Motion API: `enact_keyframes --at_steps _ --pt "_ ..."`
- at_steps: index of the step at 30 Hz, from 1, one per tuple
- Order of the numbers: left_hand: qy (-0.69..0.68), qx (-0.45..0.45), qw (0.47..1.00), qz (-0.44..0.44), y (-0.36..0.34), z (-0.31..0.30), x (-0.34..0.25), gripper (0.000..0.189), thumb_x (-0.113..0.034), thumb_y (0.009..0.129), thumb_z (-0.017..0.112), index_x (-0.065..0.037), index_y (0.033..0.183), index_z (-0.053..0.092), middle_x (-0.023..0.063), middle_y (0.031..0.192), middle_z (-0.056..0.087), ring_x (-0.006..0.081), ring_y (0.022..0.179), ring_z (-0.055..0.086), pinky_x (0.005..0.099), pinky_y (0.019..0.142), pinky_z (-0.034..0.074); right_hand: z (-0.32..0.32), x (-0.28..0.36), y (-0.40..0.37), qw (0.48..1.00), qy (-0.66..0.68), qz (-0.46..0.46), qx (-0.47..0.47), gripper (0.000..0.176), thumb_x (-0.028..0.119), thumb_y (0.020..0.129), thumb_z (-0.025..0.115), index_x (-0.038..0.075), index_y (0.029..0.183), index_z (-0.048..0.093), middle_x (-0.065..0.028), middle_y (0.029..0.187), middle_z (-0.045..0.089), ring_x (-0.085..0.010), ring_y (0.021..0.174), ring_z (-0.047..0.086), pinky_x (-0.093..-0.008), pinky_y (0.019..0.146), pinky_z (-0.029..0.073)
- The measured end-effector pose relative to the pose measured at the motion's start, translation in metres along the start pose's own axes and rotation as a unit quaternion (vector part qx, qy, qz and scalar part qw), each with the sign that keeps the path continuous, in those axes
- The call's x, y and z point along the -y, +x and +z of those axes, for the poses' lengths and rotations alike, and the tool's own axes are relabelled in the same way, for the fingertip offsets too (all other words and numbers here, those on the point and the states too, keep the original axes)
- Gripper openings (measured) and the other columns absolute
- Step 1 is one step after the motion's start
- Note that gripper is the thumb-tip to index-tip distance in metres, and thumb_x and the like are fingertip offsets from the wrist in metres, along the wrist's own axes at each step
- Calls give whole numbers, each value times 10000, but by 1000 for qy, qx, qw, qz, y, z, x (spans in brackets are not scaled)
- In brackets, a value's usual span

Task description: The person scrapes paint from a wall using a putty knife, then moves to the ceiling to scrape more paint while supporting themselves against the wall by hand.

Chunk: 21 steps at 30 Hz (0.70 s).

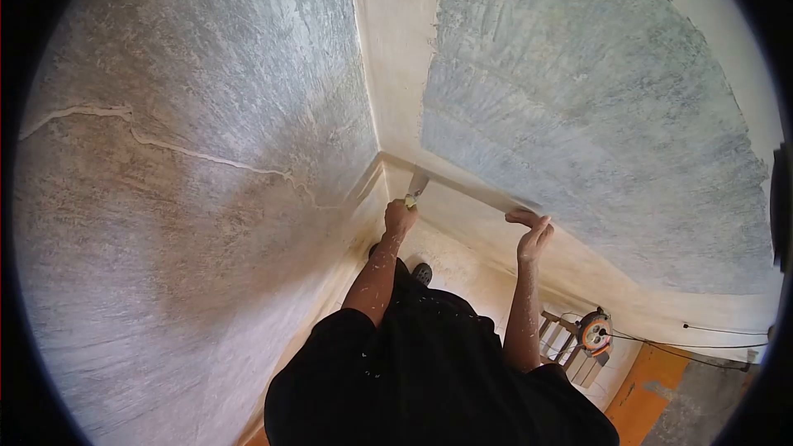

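My left hand (401, 216) is closed around the handle of a putty knife (420, 179). The knife's blade points up, overlapping the wall face close to the room corner. To the right, my right hand (534, 237) is raised with its wrist bent and fingers stretched out. Its fingertips lie right at the lower edge of the grey-coated right wall (578, 99), beside a thin dark strip (487, 193) running along that wall. White flecks dot both forearms.
The left wall (206, 215) is grey-coated, with a pale jagged crack line (194, 151). A cable reel (593, 333) sits on a wooden stool (557, 337) at lower right, its cables running right. Beyond lies an orange board (648, 384). My shoe (422, 272) shows on the floor.
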<state>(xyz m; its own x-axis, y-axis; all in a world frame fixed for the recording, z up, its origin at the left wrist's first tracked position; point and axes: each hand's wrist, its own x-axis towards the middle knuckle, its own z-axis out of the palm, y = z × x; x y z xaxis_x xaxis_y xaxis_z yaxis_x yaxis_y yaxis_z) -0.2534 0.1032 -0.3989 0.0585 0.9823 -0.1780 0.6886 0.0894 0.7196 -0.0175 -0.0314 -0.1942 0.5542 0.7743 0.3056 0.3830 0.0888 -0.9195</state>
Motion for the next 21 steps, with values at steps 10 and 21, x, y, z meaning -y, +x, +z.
enact_keyframes --at_steps 10,21 --pt "-38 28 999 -9 -10 -19 -3 256 -232 783 645 22 768 670 240 728 650 402 773 656 453 661 521 3 -3 0 999 -32 -6 -19 870 516 1006 127 -77 696 683 -161 648 681 -251 625 679 -365 798 532" --pt "-74 28 995 53 9 -29 -7 239 -169 777 621 55 695 638 247 654 626 377 711 670 439 602 498 9 10 2 996 -66 4 -57 839 479 1012 156 -30 615 692 -118 594 672 -243 617 672 -346 759 532"
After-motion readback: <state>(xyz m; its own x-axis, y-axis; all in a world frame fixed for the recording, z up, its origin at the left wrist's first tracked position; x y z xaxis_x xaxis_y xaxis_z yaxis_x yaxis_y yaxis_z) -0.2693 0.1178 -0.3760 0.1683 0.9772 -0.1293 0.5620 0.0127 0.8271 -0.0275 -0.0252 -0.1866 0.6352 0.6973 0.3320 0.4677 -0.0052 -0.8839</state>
